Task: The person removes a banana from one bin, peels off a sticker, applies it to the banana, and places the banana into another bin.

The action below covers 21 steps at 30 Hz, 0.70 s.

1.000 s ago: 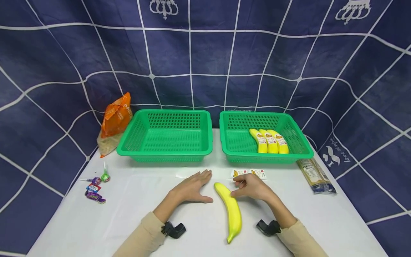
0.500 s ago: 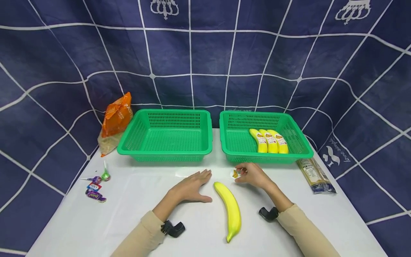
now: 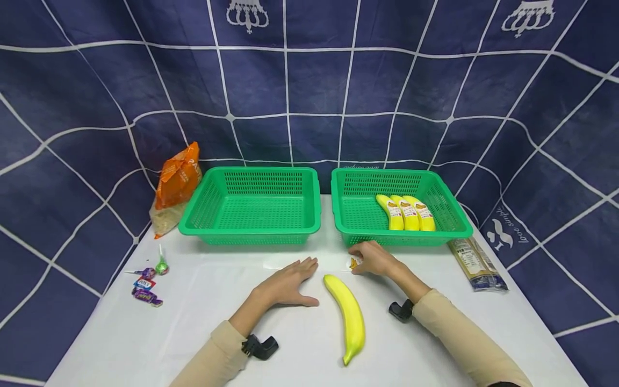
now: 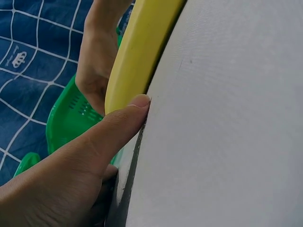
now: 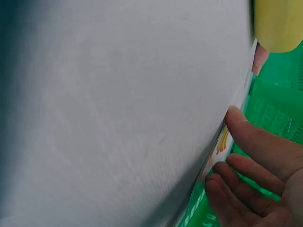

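Left hand point(image 3: 286, 284): lies flat on the white desk point(image 3: 203, 328), palm down, fingers straight and spread, thumb stretched out toward the long yellow unlabelled banana point(image 3: 347, 314). It holds nothing. In the left wrist view the thumb tip sits right against the upper end of that banana; whether it actually touches cannot be told.

Right hand point(image 3: 373, 258): rests on the desk just in front of the right green plastic mesh basket point(image 3: 343, 215), fingers loosely curled over a small strip of white stickers printed with a banana picture point(image 3: 354, 263). The right wrist view shows the thumb tip at the sticker's edge and the other fingers bent above it; a firm pinch cannot be confirmed.

The unlabelled banana lies on the desk between the two forearms, its stem end toward the person.

Three labelled yellow bananas point(image 3: 407, 212) lie side by side in the right basket. The left green plastic mesh basket point(image 3: 193, 215) stands just beside it. An orange snack bag point(image 3: 177, 178) leans at far left, wrapped sweets point(image 3: 146, 281) lie near the left edge, and a clear noodle packet point(image 3: 476, 264) lies at right.
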Each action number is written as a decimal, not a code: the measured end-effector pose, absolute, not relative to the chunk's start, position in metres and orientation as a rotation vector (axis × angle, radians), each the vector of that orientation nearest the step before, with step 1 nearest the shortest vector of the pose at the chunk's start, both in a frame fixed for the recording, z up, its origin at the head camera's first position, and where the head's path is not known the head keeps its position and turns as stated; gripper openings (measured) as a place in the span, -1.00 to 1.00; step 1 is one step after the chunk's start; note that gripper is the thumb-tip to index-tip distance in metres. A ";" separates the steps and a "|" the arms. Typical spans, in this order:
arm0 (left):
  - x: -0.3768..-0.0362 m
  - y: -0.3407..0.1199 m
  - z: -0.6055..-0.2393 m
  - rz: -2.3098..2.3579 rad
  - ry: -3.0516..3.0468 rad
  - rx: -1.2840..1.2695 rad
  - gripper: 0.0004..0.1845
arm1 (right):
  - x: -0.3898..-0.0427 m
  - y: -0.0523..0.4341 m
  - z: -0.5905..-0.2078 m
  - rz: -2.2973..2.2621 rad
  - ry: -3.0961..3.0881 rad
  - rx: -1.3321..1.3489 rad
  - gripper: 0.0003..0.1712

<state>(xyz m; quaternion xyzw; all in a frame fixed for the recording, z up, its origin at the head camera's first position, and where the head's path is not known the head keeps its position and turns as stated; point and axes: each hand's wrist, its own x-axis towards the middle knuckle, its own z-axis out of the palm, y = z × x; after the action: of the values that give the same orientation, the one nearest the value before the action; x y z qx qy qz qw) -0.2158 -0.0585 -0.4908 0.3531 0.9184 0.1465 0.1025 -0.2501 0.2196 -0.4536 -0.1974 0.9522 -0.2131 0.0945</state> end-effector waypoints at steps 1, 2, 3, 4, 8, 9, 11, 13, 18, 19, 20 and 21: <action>-0.215 -0.058 -0.491 0.428 2.712 1.037 0.08 | -0.250 0.220 -0.454 -0.628 2.827 -0.600 -0.38; -0.215 -0.058 -0.492 0.423 2.714 1.035 0.08 | -0.250 0.220 -0.455 -0.630 2.827 -0.610 -0.38; -0.215 -0.058 -0.492 0.419 2.715 1.035 0.08 | -0.249 0.221 -0.456 -0.632 2.826 -0.620 -0.38; -0.215 -0.058 -0.493 0.419 2.715 1.033 0.08 | -0.249 0.221 -0.457 -0.633 2.827 -0.631 -0.39; -0.215 -0.058 -0.494 0.410 2.717 1.042 0.09 | -0.248 0.224 -0.460 -0.649 2.834 -0.673 -0.42; -0.215 -0.058 -0.494 0.411 2.717 1.045 0.09 | -0.248 0.224 -0.460 -0.654 2.836 -0.679 -0.44; -0.216 -0.058 -0.495 0.414 2.715 1.046 0.09 | -0.248 0.225 -0.461 -0.657 2.840 -0.699 -0.47; -0.216 -0.059 -0.495 0.427 2.710 1.045 0.09 | -0.248 0.225 -0.461 -0.653 2.838 -0.704 -0.50; -0.217 -0.059 -0.493 0.432 2.704 1.038 0.09 | -0.250 0.225 -0.459 -0.638 2.827 -0.665 -0.55; -0.217 -0.059 -0.493 0.432 2.705 1.037 0.09 | -0.250 0.225 -0.458 -0.640 2.828 -0.655 -0.56; -0.217 -0.058 -0.493 0.435 2.704 1.036 0.09 | -0.250 0.225 -0.458 -0.645 2.827 -0.638 -0.56; -0.217 -0.058 -0.492 0.433 2.704 1.037 0.09 | -0.250 0.226 -0.458 -0.649 2.829 -0.628 -0.57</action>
<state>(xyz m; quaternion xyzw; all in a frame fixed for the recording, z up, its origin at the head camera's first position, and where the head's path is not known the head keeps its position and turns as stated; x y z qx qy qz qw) -0.2172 -0.0583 -0.4925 0.3520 0.9182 0.1470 0.1066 -0.2500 0.2259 -0.4581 -0.2108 0.9491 -0.2178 0.0859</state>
